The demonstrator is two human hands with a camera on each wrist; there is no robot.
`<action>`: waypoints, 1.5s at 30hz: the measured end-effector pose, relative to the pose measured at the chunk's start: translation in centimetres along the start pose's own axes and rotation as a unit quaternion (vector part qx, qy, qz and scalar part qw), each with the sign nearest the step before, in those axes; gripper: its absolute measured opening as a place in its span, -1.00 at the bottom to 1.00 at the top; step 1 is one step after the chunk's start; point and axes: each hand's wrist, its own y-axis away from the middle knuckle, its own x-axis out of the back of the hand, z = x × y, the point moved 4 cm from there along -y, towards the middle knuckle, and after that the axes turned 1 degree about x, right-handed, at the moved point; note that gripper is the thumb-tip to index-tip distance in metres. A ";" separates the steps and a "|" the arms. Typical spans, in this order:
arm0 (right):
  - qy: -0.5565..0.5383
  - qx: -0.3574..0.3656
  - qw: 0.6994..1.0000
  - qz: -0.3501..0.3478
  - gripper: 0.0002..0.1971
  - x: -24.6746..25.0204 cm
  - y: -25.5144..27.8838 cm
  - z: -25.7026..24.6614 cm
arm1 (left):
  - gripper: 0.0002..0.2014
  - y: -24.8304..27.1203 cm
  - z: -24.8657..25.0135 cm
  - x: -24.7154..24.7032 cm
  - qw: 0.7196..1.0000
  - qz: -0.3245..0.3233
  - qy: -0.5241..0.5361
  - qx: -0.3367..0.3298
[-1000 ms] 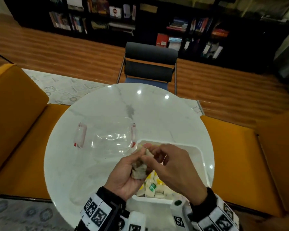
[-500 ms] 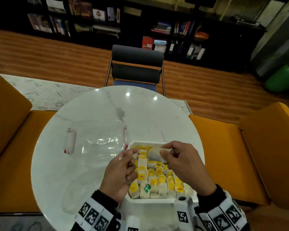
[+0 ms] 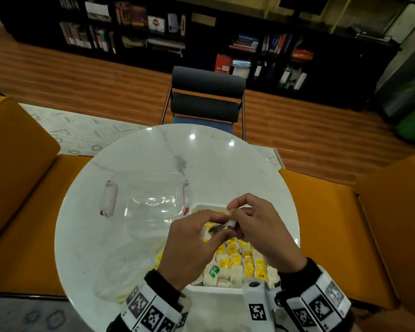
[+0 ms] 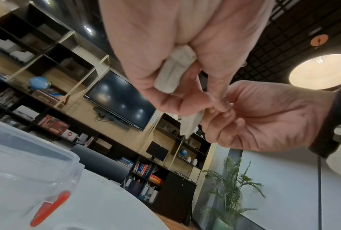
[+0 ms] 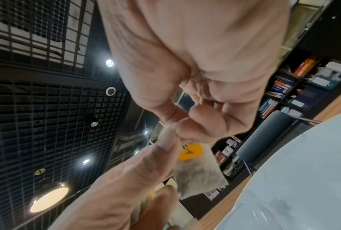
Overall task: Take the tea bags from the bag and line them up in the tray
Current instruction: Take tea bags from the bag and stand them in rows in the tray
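Lid [image 3: 146, 198] of clear plastic, red clips at both ends, lies on the round marble table [image 3: 225, 168], left of everything else we note. Nearer the table edge sits the crumpled clear bag [image 3: 120, 276], slack and seemingly almost empty; we cannot tell whether any tea bags remain inside.

Our left hand [image 3: 193, 245] hovers over the white tray [image 3: 207, 207]. From the left wrist view its fingers are curled round a folded tea bag [image 4: 173, 73], clamped against the palm, while thumb and forefinger reach toward the other hand.

Between the hands, a second tea bag [image 5: 200, 169] with a yellow tag hangs from a pinch. Our right hand [image 3: 261, 232] holds its top edge between thumb and forefinger, the left fingertips touching the same spot, well above the tray.

In the tray, rows of yellow-tagged tea bags [image 3: 240, 262] already stand packed from the near wall up to about the middle; one carries a green tag [image 3: 214, 271]. The far end shows bare white.

We judge the step as separating two bags, late in the filling. Next move calls for lowering the hanging bag upright against the last row, tag up, then placing the left-hand one beside it.
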 end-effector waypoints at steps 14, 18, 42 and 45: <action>-0.068 0.065 0.993 -0.071 -0.80 0.9 -1.2 0.0 | -0.96 -0.3 -0.8 0.7 0.959 0.064 0.167 0.221; 0.008 0.125 0.986 -0.113 -0.91 0.9 -1.3 0.8 | -0.95 -0.2 -1.1 0.4 0.921 0.096 0.246 0.286; 0.263 -0.045 0.960 -0.083 -0.71 -0.9 -9.7 18.6 | -0.78 2.4 -3.3 0.8 0.784 0.161 0.428 0.420; 0.274 -0.050 0.957 -0.086 -0.70 -2.2 -9.6 19.3 | -0.82 2.5 -3.7 1.4 0.770 0.159 0.451 0.422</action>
